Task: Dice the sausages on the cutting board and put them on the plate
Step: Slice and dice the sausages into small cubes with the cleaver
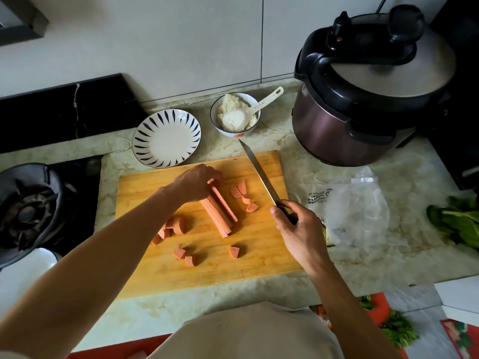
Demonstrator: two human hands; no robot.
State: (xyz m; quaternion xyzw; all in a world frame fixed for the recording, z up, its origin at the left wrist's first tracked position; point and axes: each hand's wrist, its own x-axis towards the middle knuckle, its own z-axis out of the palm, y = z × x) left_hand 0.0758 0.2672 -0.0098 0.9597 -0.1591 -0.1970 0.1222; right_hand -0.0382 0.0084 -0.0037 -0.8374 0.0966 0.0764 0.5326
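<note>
On the wooden cutting board (pixel 259 257) lies a bundle of long pink sausage strips (pixel 220 213), slit lengthwise. My left hand (pixel 194 183) pinches the bundle's far end. My right hand (pixel 298 229) grips a knife (pixel 259 172) by its handle, the blade lifted and pointing away, to the right of the strips. Cut sausage pieces (pixel 175 226) lie at the board's left, more sausage pieces (pixel 242 194) at its right, and a few (pixel 234 251) near the front. The white plate with blue dashes (pixel 167 138) stands bare behind the board.
A bowl of rice (pixel 234 114) with a white spoon sits behind the board. A pressure cooker (pixel 368 99) stands at the right, a clear plastic bag (pixel 355 213) and leafy greens (pixel 458 224) beside it. A gas burner (pixel 28 211) is at the left.
</note>
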